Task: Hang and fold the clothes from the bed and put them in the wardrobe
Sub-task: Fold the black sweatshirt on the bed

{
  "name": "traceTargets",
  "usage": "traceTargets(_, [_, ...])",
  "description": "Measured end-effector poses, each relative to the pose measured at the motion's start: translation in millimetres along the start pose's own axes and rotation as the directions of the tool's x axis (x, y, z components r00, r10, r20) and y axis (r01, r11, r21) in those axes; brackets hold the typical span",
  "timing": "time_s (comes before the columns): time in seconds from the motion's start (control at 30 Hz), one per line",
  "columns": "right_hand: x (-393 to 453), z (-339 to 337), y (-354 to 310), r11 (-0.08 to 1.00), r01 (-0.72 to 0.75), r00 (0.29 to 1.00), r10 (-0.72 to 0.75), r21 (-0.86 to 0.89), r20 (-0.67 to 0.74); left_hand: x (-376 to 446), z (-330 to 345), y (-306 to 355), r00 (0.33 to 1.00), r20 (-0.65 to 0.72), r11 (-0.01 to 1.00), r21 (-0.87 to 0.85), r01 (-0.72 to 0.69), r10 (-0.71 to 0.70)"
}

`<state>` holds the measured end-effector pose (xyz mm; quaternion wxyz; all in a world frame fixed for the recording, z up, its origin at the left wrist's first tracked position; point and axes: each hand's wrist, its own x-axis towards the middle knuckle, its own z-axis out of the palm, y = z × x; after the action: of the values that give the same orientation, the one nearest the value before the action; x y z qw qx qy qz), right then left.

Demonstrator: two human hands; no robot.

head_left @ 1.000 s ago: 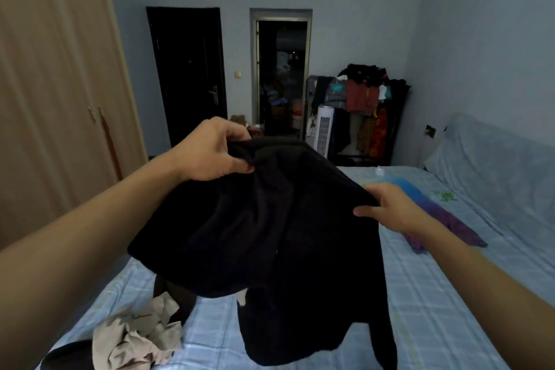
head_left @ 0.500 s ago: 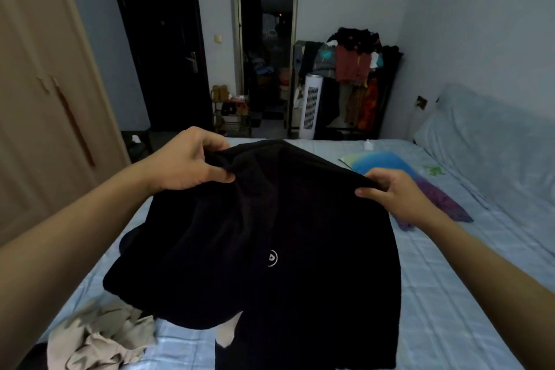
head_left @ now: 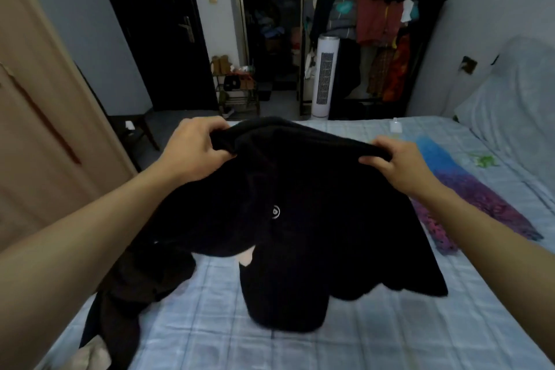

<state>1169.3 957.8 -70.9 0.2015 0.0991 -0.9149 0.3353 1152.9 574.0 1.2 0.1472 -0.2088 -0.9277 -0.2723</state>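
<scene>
At the upper edge of the black garment, both hands are closed on cloth. Left hand: fingers curled over the top edge, thumb pressed against them, a bunched fold pinched between. Right hand: fingers wrapped over the edge from behind, thumb extended along the near face, cloth clamped between thumb and fingers. Hands well apart, the edge running between them with a slight rise near the left hand.

Garment hangs from that edge toward 6 o'clock; its lower part rests on the bed, folded under itself. A small white round logo shows near the middle of the front. A pale patch shows at a gap in the cloth below the logo.

Bed covered with a light blue checked sheet. At 7 o'clock of the held garment, a second dark garment lies crumpled on the sheet, with a beige cloth at the bottom-left corner, partly cut off. At 3 o'clock, just beyond the right forearm, a blue-to-purple cloth lies flat.

Wardrobe, wood-toned, doors closed, stands at 9 o'clock. At 12 o'clock: white tower fan and a loaded clothes rack
</scene>
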Motion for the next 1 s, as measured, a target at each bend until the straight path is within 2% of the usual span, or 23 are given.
traceTargets(0.23, [51.8, -9.4, 31.1, 0.995, 0.096, 0.991, -0.097, -0.011, -0.089, 46.9, 28.1, -12.9, 0.981, -0.131, 0.985, 0.115, -0.131, 0.145])
traceTargets(0.33, [32.7, 3.7, 41.5, 0.997, 0.079, 0.996, -0.079, -0.018, -0.049, 35.6, 46.6, -19.9, 0.971, -0.124, 0.972, 0.147, -0.186, 0.204])
traceTargets(0.43, [-10.4, 27.4, 56.5, 0.996, 0.060, 0.996, -0.056, -0.064, 0.062, 3.7, 76.9, -38.3, 0.971, -0.074, 0.960, 0.184, -0.211, 0.228])
traceTargets(0.57, [-99.7, 82.7, 87.3, 0.989, 0.037, 0.964, 0.003, -0.146, 0.265, -78.8, 142.5, -76.3, 0.961, 0.086, 0.938, 0.209, -0.277, 0.264])
traceTargets(0.67, [-196.5, 141.3, 108.0, 0.982, -0.050, 0.869, 0.133, -0.182, 0.477, -168.7, 195.9, -104.3, 0.938, 0.236, 0.942, 0.158, -0.295, 0.254])
traceTargets(0.73, [-266.3, 177.3, 111.4, 0.974, -0.075, 0.808, 0.186, -0.214, 0.560, -236.8, 226.5, -116.1, 0.918, 0.322, 0.955, 0.107, -0.278, 0.231])
traceTargets(0.83, [-357.4, 219.1, 107.5, 0.947, -0.068, 0.771, 0.250, -0.315, 0.586, -330.9, 256.0, -131.1, 0.887, 0.406, 0.964, 0.048, -0.261, 0.220])
traceTargets(1.0, [-446.2, 259.8, 89.7, 0.880, -0.054, 0.788, 0.328, -0.472, 0.522, -430.2, 275.8, -137.0, 0.868, 0.424, 0.948, 0.063, -0.312, 0.258])
